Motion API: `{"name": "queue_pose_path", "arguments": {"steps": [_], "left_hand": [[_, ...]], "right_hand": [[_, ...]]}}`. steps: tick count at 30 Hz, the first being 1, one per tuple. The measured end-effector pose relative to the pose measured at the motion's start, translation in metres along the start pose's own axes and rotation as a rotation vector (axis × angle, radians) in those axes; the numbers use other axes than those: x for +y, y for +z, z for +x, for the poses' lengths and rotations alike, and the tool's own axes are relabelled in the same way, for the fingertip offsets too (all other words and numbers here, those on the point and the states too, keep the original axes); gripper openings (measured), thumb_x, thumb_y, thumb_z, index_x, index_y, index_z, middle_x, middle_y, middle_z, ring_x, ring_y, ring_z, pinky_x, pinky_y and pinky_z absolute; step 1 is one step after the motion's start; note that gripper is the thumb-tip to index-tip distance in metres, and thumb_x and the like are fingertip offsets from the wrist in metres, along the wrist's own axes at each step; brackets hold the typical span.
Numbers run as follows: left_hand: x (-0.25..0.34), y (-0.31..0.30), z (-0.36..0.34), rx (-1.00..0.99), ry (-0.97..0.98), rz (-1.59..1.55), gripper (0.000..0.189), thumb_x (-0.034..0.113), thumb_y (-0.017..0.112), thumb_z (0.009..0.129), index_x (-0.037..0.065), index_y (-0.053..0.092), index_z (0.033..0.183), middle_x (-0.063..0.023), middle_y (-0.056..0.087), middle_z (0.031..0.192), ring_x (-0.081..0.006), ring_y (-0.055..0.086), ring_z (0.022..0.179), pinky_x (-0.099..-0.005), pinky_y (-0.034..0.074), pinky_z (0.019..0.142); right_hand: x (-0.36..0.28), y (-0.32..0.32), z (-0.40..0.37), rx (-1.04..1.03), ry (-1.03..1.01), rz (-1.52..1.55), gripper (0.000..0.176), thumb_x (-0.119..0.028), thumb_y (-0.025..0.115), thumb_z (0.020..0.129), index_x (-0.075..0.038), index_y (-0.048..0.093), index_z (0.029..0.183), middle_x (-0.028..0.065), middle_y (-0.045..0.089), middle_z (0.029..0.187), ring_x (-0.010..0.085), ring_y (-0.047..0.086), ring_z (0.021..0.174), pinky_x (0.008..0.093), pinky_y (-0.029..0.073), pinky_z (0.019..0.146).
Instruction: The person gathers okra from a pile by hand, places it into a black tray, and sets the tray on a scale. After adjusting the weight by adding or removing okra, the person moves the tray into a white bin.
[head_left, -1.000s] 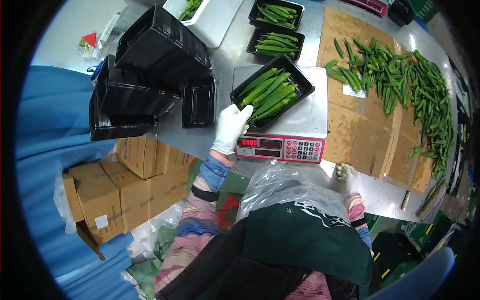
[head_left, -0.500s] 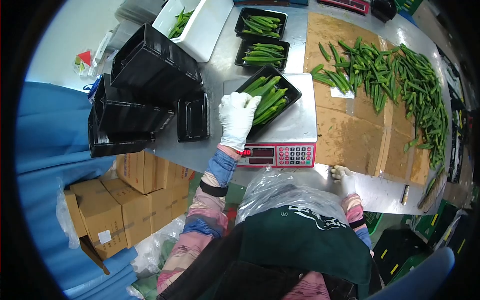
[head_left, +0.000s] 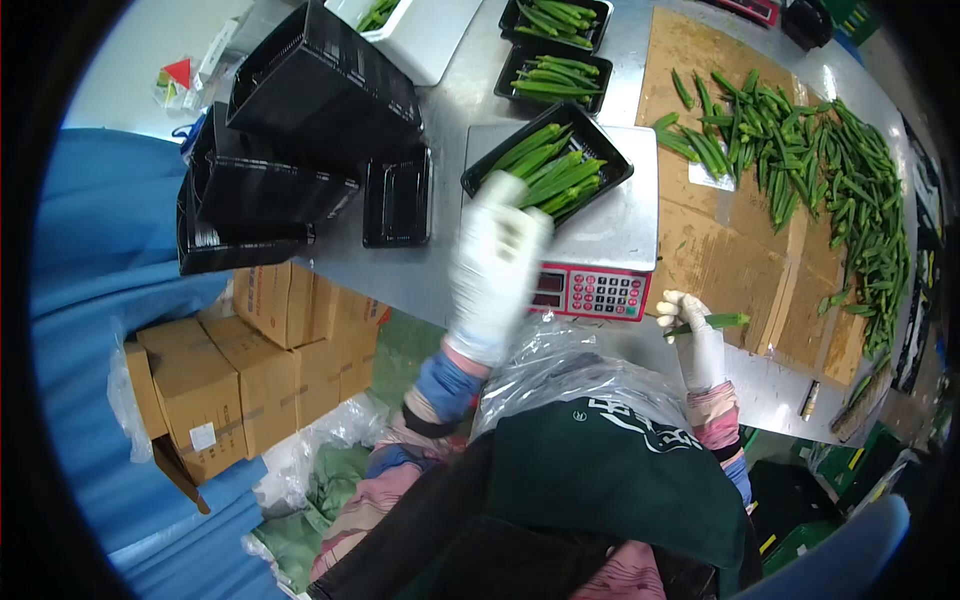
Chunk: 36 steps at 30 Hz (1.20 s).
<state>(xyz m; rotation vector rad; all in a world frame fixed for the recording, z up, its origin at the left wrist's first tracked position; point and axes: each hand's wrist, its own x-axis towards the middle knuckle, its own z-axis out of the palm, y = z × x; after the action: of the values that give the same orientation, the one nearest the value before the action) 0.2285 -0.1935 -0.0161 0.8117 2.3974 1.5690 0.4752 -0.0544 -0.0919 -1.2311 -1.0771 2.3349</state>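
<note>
A black tray of okra (head_left: 570, 165) sits at a slant on the steel platform of the scale (head_left: 630, 225). My left hand (head_left: 495, 275), in a white glove, is smeared by motion in front of the tray and overlaps its lower left edge. The left fingers look partly curled, but their grip is blurred. To the right of the scale's keypad, my gloved right hand (head_left: 695, 325) pinches one okra pod (head_left: 728, 321), which lies crosswise in the fingers near the cardboard's front edge.
Loose okra (head_left: 770, 150) is heaped on the cardboard sheet (head_left: 730, 260) at right. Two filled trays (head_left: 556, 78) stand behind the scale. At left are tall stacks of black trays (head_left: 320, 95), a single black tray (head_left: 397, 197) and a white bin (head_left: 435, 40). Cartons (head_left: 190, 385) sit lower left.
My left hand has come off the tray's near side and moved toward me. My right hand has risen slightly and now shows an okra pod. The whole view has shifted a little.
</note>
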Motion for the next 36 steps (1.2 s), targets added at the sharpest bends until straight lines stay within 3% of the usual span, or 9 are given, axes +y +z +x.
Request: {"name": "queue_pose_path", "arguments": {"steps": [2,5,10,17,24,28,29,31,36], "left_hand": [[-0.043,-0.03,0.024,0.102,-0.061,0.011,0.055,0.011,0.067,0.097,0.0,0.042,0.144,-0.0001,0.057,0.099,-0.0044,0.051,0.078,-0.0204,0.05,0.071],[-0.056,-0.038,0.029,-0.208,-0.482,-0.162,0.076,0.016,0.072,0.094,0.002,0.027,0.153,-0.0066,0.062,0.097,-0.0101,0.06,0.067,-0.0239,0.053,0.058],[-0.066,-0.007,0.049,-0.418,-0.686,-0.343,0.041,0.013,0.053,0.1,0.0,0.039,0.135,-0.016,0.066,0.098,-0.02,0.069,0.058,-0.0269,0.055,0.044],[-0.087,0.017,0.178,-0.44,-0.434,-0.357,0.027,0.011,0.05,0.098,-0.002,0.055,0.122,-0.0152,0.068,0.098,-0.022,0.069,0.058,-0.029,0.056,0.045],[-0.17,0.049,0.29,-0.443,-0.481,-0.336,0.028,0.019,0.059,0.096,0.001,0.062,0.118,-0.0147,0.069,0.102,-0.0293,0.072,0.067,-0.034,0.059,0.054],[-0.147,0.02,0.261,-0.256,-0.448,-0.287,0.046,0.029,0.064,0.099,0.006,0.052,0.137,-0.0072,0.065,0.115,-0.0222,0.07,0.086,-0.0349,0.058,0.071],[-0.164,0.011,0.257,-0.2,-0.225,-0.163,0.043,0.025,0.061,0.1,0.003,0.054,0.137,-0.0079,0.065,0.113,-0.0194,0.068,0.092,-0.0302,0.056,0.074],[-0.164,-0.011,0.228,0.033,0.201,0.357,0.041,0.021,0.059,0.101,-0.004,0.056,0.134,-0.0181,0.065,0.123,-0.0258,0.065,0.106,-0.037,0.052,0.092],[-0.204,-0.061,0.126,0.128,0.112,0.838,0.041,0.033,0.054,0.101,-0.003,0.064,0.119,-0.0252,0.065,0.112,-0.0426,0.062,0.098,-0.0462,0.049,0.089]], "right_hand": [[0.011,-0.016,0.002,0.051,0.044,0.038,0.031,-0.026,0.053,0.106,0.0,0.066,0.117,0.0079,0.074,0.098,0.0111,0.066,0.079,0.0239,0.046,0.064],[0.024,-0.019,0.007,0.032,0.075,0.03,0.032,-0.025,0.053,0.106,0.0,0.066,0.119,0.0083,0.074,0.101,0.0107,0.066,0.081,0.0241,0.047,0.065],[0.023,-0.004,0.009,-0.052,0.049,-0.163,0.035,-0.027,0.052,0.106,0.0,0.064,0.124,0.007,0.073,0.103,0.0105,0.065,0.085,0.024,0.047,0.071],[0.015,-0.005,0.007,0.024,0.086,-0.155,0.032,-0.024,0.051,0.106,0.0,0.062,0.124,0.0055,0.072,0.102,0.0111,0.064,0.085,0.0258,0.047,0.073],[0.012,-0.01,0.007,0.058,0.102,-0.184,0.033,-0.026,0.049,0.107,-0.002,0.063,0.125,0.0043,0.073,0.105,0.0088,0.064,0.086,0.0242,0.048,0.073],[0.013,-0.013,0.004,0.102,0.119,-0.158,0.033,-0.026,0.052,0.106,-0.003,0.064,0.125,0.0045,0.073,0.106,0.0078,0.064,0.089,0.0235,0.048,0.074],[0.017,-0.017,0.006,0.126,0.1,-0.15,0.031,-0.026,0.055,0.105,-0.003,0.067,0.122,0.005,0.074,0.104,0.008,0.064,0.084,0.0233,0.048,0.072],[0.019,-0.021,0.008,0.128,0.056,-0.176,0.03,-0.026,0.058,0.103,-0.002,0.069,0.118,0.005,0.075,0.099,0.0081,0.064,0.076,0.0227,0.049,0.068],[0.019,-0.016,0.008,0.047,0.044,-0.121,0.032,-0.018,0.067,0.098,0.003,0.066,0.122,0.0092,0.076,0.096,0.0075,0.064,0.07,0.0205,0.05,0.066]]}}
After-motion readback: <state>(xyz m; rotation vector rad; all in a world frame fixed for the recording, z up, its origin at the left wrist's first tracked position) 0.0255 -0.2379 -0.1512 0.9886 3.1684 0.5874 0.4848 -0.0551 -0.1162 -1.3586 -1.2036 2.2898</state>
